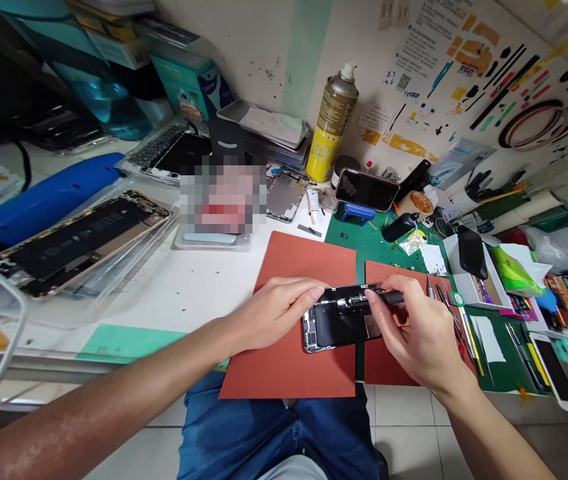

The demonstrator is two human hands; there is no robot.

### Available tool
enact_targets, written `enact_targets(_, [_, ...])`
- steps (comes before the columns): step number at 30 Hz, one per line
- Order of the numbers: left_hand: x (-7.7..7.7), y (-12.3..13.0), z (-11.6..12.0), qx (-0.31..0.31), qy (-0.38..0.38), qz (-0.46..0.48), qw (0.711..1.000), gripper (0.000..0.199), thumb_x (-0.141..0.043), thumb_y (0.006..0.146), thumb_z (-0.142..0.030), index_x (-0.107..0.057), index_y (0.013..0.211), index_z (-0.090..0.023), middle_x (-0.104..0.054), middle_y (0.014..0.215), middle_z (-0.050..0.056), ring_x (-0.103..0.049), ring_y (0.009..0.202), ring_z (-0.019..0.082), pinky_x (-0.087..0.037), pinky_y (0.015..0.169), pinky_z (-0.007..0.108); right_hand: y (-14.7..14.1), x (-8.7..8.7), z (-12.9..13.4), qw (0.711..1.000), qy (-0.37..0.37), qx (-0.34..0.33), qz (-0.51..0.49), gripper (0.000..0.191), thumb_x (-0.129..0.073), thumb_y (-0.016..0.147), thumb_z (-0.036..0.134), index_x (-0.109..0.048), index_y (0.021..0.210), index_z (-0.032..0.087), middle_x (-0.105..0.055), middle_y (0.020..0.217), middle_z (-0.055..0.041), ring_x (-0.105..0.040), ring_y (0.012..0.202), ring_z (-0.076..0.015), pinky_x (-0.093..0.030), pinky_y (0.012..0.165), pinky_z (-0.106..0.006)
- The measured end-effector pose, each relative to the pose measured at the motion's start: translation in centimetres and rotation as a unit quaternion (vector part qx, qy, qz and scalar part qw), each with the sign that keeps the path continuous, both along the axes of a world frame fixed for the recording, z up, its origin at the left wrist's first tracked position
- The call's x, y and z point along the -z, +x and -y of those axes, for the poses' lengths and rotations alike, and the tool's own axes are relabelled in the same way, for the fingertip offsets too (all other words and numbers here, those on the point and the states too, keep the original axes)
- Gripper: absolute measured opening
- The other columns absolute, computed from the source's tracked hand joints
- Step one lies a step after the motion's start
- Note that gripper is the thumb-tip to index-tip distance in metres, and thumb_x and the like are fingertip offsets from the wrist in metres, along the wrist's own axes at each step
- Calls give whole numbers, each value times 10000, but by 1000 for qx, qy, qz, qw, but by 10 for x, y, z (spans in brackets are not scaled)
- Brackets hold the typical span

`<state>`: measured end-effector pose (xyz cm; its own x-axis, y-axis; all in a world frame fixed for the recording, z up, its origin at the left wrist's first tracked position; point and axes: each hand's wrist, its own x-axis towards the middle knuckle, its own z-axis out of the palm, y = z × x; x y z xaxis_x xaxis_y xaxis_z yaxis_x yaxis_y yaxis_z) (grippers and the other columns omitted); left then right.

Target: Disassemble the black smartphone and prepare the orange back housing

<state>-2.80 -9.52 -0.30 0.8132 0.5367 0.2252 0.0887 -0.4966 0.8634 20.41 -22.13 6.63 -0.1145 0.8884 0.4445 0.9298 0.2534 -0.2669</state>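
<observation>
An opened phone [327, 327] with its inner parts bare lies over two reddish-brown mats, slightly turned. My left hand [277, 307] is closed at the phone's upper left edge, thumb and fingers together against the frame. From the right, my right hand [419, 330] reaches over the phone, its fingers wrapped round a slim black-handled tool [393, 297]. The tool's working end is over the upper part of the phone; its exact tip is too small to make out. My right hand covers the phone's right end.
Another opened phone [89, 240] rests on a clear tray at left. Behind the mats stand a spray can [331, 123] and a phone [367, 191] on a blue stand. Tweezers and pens [471, 337] lie at right, beside a white open box [481, 283].
</observation>
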Motion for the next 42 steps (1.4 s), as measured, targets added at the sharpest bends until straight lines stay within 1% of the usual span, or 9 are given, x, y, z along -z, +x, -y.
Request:
enact_targets(10, [-2,0,0,-5,18,6,1000,441,-338,1186,-380,-741,1263,-219,-829,1223,42,-783,1127,218,-592,976,337,-2,2,1,1000,3,3,3,101,-585,1057,205,-564,1153,224,-714,842,-17,-685,668,-178,-519,620,-302])
enact_targets(13, [-2,0,1,-13,31,3,999,433,-339,1187,-377,-727,1300,-222,-825,1262,34,-781,1166,214,-595,1009,331,-3,2,2,1000,4,15,0,99,-600,1071,216,-567,1164,225,-706,809,-1,-662,610,-161,-497,573,-291])
enact_targets(19, [1,-3,6,-34,63,-11,997,396,-380,1177,-338,-612,1490,-268,-758,1439,33,-742,1294,216,-590,1118,351,-4,6,3,1000,0,22,-20,147,-626,1072,238,-569,1206,218,-741,873,-23,-719,662,-177,-545,590,-297])
enact_targets(22, [5,-3,6,-16,85,23,996,408,-381,1169,-243,-550,1539,-273,-722,1488,47,-695,1370,198,-555,1189,358,-4,8,5,999,7,30,-32,148,-607,1074,181,-572,1211,223,-734,853,-3,-702,611,-152,-532,547,-272])
enact_targets(25, [7,-4,4,30,102,76,991,427,-369,1141,-129,-590,1481,-263,-700,1494,83,-684,1375,195,-577,1156,349,-3,7,12,995,21,57,-84,169,-650,1046,180,-592,1197,228,-737,888,-9,-685,609,-138,-539,539,-257])
enact_targets(28, [5,-4,4,44,114,86,989,408,-399,1113,-91,-675,1371,-243,-688,1490,115,-713,1321,217,-613,1089,352,-3,7,22,970,55,136,-192,181,-743,1008,246,-625,1145,243,-723,896,-7,-678,617,-139,-545,524,-247])
enact_targets(32, [2,-2,6,23,124,86,988,300,-523,1096,-149,-717,1314,-219,-705,1466,141,-727,1301,251,-627,1077,401,-9,14,30,894,56,218,-386,246,-821,977,345,-637,1108,245,-678,752,31,-687,546,-152,-581,499,-244])
enact_targets(37, [3,0,8,23,121,104,987,161,-621,1090,-204,-725,1214,-200,-722,1440,156,-727,1299,259,-625,1068,412,-24,29,28,832,41,214,-510,282,-839,970,364,-630,1115,243,-672,727,42,-696,547,-164,-619,536,-271])
enact_targets(42, [2,2,8,26,134,115,984,125,-593,1098,-158,-712,1129,-181,-744,1391,155,-738,1266,245,-618,1052,392,-32,37,24,817,47,212,-534,290,-846,967,371,-629,1118,250,-688,712,45,-694,551,-161,-629,561,-271])
